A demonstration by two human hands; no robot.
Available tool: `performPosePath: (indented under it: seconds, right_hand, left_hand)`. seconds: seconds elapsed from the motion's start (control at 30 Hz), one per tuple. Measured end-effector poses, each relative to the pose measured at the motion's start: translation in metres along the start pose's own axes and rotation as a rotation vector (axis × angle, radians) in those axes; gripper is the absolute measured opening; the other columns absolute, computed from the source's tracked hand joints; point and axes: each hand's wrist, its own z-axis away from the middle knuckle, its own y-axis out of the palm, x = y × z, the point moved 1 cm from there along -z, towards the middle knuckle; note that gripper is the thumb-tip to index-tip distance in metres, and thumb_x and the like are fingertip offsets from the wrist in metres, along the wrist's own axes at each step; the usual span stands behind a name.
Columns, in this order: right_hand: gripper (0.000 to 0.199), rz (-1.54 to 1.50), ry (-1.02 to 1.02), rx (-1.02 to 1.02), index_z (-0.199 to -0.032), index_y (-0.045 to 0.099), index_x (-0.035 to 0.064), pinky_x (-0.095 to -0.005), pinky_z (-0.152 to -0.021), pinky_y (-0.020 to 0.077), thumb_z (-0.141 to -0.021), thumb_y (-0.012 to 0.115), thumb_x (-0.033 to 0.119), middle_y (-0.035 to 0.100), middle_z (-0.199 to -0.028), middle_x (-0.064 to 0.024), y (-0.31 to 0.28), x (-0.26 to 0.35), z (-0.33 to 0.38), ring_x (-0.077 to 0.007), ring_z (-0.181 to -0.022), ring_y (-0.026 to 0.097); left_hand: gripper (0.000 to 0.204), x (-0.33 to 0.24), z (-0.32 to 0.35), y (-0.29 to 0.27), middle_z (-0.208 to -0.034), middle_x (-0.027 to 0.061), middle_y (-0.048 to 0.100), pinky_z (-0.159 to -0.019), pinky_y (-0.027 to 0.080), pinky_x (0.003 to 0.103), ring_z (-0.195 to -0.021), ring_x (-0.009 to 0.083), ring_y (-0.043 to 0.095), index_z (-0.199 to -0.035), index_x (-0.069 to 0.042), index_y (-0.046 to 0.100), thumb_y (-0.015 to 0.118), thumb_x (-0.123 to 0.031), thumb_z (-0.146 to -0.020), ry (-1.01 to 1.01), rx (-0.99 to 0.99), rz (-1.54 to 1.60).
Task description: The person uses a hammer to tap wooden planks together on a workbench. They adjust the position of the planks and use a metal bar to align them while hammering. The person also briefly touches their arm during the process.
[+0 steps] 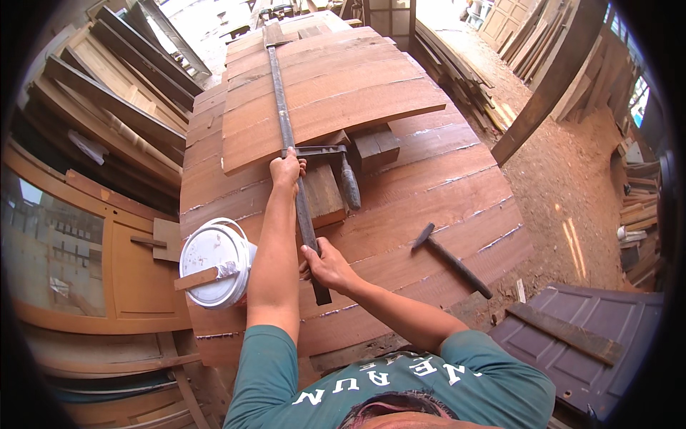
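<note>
Two hands (285, 174) (329, 266) | grip: wrapped round bar clamp (304, 214) | white lettering (424, 367) on teal shirt (500, 379)

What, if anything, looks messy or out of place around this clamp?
Whitish streaks, perhaps squeezed-out glue, look messy against the brown lower panel. A smeared wooden stick pokes untidily past the white bucket lid.

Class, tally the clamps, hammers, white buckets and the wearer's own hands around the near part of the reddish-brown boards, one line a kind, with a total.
Bar clamp: 1
Hammer: 1
White bucket: 1
Hands: 2 (left hand, right hand)
Total: 5
</note>
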Motion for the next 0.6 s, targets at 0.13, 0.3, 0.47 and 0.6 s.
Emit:
performPosePath:
  seconds: [0.13, 0.3, 0.47, 0.6]
  right_hand:
    - [0.026, -0.508, 0.245, 0.147, -0.098, 0.041, 0.0108, -0.0264, -0.043, 0.0409, -0.110, 0.044, 0.034, 0.049, -0.063, -0.0008, 0.009, 0.006, 0.010, -0.0100, -0.047, 0.047]
    - [0.026, -0.472, 0.197, 0.134, -0.098, 0.041, 0.0109, -0.0276, -0.044, 0.0411, -0.110, 0.046, 0.034, 0.049, -0.062, -0.0013, 0.008, 0.003, 0.010, -0.0106, -0.048, 0.047]
    - [0.027, -0.482, 0.212, 0.127, -0.098, 0.041, 0.0108, -0.0286, -0.044, 0.0422, -0.109, 0.047, 0.035, 0.050, -0.062, -0.0018, 0.009, 0.006, 0.015, -0.0104, -0.049, 0.048]
    - [0.028, -0.426, 0.229, 0.131, -0.102, 0.042, 0.0090, -0.0313, -0.046, 0.0447, -0.108, 0.049, 0.035, 0.050, -0.062, -0.0032, 0.008, 0.007, 0.014, -0.0130, -0.050, 0.050]
  left_hand:
    - [0.034, -0.005, 0.006, 0.004, -0.076, 0.0158, 0.067, -0.044, 0.046, 0.028, -0.054, 0.0159, 0.060, -0.098, 0.007, 0.058, 0.051, -0.026, -0.107, -0.029, -0.008, 0.013]
    - [0.028, -0.006, 0.000, 0.001, -0.073, 0.0167, 0.067, -0.041, 0.046, 0.029, -0.052, 0.0181, 0.062, -0.094, 0.006, 0.057, 0.051, -0.019, -0.105, -0.012, -0.036, 0.014]
    - [0.032, -0.028, 0.011, 0.012, -0.075, 0.0167, 0.068, -0.041, 0.047, 0.030, -0.053, 0.0186, 0.064, -0.099, 0.007, 0.059, 0.049, -0.022, -0.105, -0.061, -0.092, -0.024]
    - [0.038, -0.016, 0.006, 0.007, -0.074, 0.0148, 0.067, -0.040, 0.043, 0.029, -0.050, 0.0171, 0.060, -0.098, 0.006, 0.058, 0.048, -0.029, -0.107, -0.059, -0.054, -0.073]
